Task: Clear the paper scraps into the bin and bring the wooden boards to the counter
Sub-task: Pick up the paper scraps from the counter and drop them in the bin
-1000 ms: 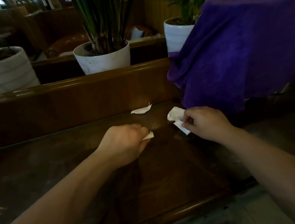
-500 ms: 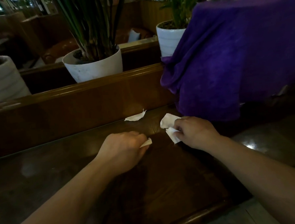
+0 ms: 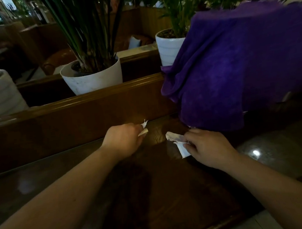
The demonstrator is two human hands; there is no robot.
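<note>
Two scraps (image 3: 178,143) are pinched in the right hand (image 3: 208,147); scraps (image 3: 144,127) – count unclear, mostly hidden – are gripped in the closed left hand (image 3: 124,140) on the dark surface (image 3: 171,194).

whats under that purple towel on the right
The purple towel drapes over something bulky and hides it entirely; what it is cannot be told. A white plant pot shows behind its left edge, and the dark wooden table lies below its hem.

No readable text, label, number or sign shows anywhere here.
</note>
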